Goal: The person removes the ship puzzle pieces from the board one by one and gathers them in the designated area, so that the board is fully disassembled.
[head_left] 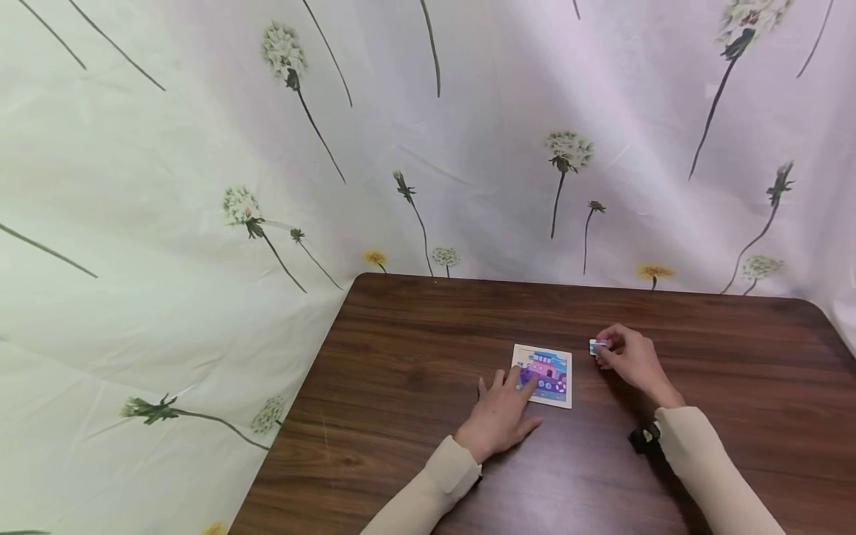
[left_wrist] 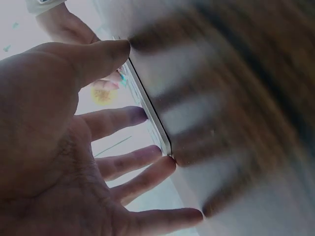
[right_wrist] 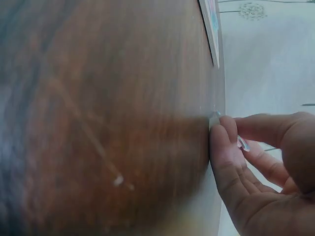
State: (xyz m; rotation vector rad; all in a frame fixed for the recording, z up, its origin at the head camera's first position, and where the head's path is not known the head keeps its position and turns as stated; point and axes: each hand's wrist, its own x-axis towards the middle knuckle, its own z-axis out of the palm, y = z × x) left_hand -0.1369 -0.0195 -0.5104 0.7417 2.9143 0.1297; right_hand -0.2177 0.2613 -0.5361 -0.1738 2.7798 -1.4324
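A small square puzzle board (head_left: 543, 374) with a purple and pink picture lies flat on the dark wooden table (head_left: 414, 371). My left hand (head_left: 503, 410) lies flat with spread, straight fingers (left_wrist: 140, 115) touching the board's near left corner; the board's edge (left_wrist: 147, 110) shows in the left wrist view. To the right of the board, my right hand (head_left: 618, 355) pinches a small white and blue puzzle piece (head_left: 595, 346) at the table surface. The right wrist view shows the fingertips (right_wrist: 219, 135) closed round that piece (right_wrist: 215, 115).
A white cloth with dandelion prints (head_left: 428, 148) hangs behind the table and drapes down its left side. The table's far edge and rounded left corner (head_left: 361, 279) are near the cloth. A small black object (head_left: 643, 437) is at my right wrist.
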